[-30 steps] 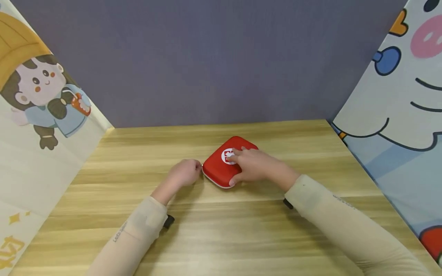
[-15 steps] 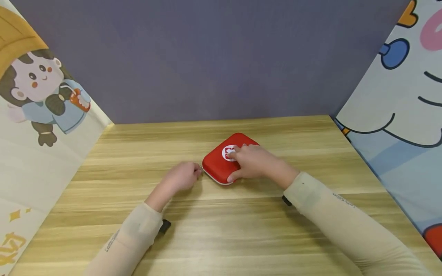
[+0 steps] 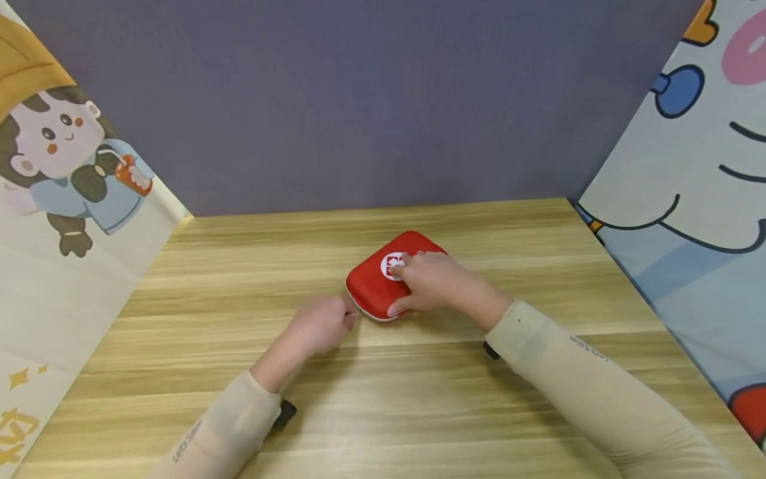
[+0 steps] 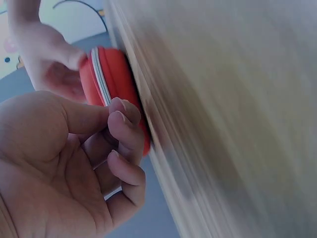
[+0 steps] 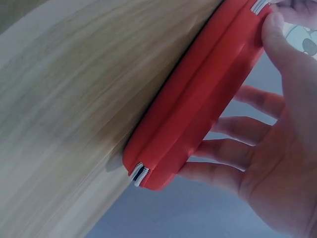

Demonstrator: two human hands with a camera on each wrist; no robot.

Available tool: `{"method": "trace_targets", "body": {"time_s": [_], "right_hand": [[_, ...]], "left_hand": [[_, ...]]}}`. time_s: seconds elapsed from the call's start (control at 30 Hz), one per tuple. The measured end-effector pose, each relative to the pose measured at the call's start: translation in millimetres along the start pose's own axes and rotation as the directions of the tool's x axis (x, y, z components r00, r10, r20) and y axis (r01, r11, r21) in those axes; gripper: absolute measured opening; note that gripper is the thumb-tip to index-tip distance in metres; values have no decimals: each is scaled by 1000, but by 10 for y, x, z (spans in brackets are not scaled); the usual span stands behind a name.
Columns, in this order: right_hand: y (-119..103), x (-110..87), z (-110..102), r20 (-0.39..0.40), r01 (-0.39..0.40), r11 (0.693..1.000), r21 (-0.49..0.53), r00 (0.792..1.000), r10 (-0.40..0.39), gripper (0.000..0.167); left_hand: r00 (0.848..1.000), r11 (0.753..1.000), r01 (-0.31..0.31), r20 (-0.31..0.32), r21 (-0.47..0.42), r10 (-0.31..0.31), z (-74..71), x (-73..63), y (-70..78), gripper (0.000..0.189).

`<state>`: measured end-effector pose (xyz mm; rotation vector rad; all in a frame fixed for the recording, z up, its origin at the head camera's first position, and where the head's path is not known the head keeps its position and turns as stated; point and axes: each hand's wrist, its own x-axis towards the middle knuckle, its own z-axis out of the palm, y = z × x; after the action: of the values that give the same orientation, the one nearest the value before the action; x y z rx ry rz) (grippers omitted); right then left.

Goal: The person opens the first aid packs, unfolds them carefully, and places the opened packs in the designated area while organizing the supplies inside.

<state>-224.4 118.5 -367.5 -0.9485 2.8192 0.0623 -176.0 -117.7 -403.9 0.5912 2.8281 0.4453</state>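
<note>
A red zip case [image 3: 372, 291] with a white round emblem lies flat on the wooden table. At its front left corner, my left hand [image 3: 323, 324] pinches the zipper pull between thumb and forefinger, which mostly cover it. The left wrist view shows the pale zipper [image 4: 100, 77] running along the case's side up to those fingertips. My right hand [image 3: 439, 283] rests on the lid, fingers extended over the top and thumb [image 5: 277, 37] against the edge. Seen from the right wrist, two pale zipper tapes [image 5: 138, 174] show a dark strip between them at one end.
The wooden table [image 3: 419, 399] reaches back to a plain grey-blue panel [image 3: 371, 106]. Side panels with cartoon prints stand at the left [image 3: 84, 279] and right [image 3: 688, 266].
My left hand has moved along the case's edge from the left corner toward the front, nearer to me. The right hand stays on the lid; the case stays about in place.
</note>
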Motion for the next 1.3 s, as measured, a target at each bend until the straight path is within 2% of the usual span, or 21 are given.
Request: {"method": "trace_targets", "body": {"time_s": [0.23, 0.53, 0.83, 1.03, 1.3], "right_hand": [[-47, 35, 4, -4, -9, 1000, 0, 1000, 9, 80], [-44, 48, 45, -28, -13, 1000, -7, 1000, 13, 78], [-103, -9, 116, -7, -3, 1000, 8, 1000, 4, 75], [-105, -18, 95, -22, -16, 1000, 2, 1000, 16, 68], [-46, 13, 40, -84, 26, 1000, -12, 996, -27, 47]], "left_hand": [[999, 999, -45, 10, -2, 45, 67, -67, 152, 40], [993, 991, -116, 13, 66, 115, 101, -33, 395, 27], [987, 983, -158, -10, 90, 160, 230, -52, 557, 28], [991, 980, -132, -17, 146, 136, 236, -15, 666, 25], [994, 954, -20, -92, 299, 50, 288, 48, 861, 17]]}}
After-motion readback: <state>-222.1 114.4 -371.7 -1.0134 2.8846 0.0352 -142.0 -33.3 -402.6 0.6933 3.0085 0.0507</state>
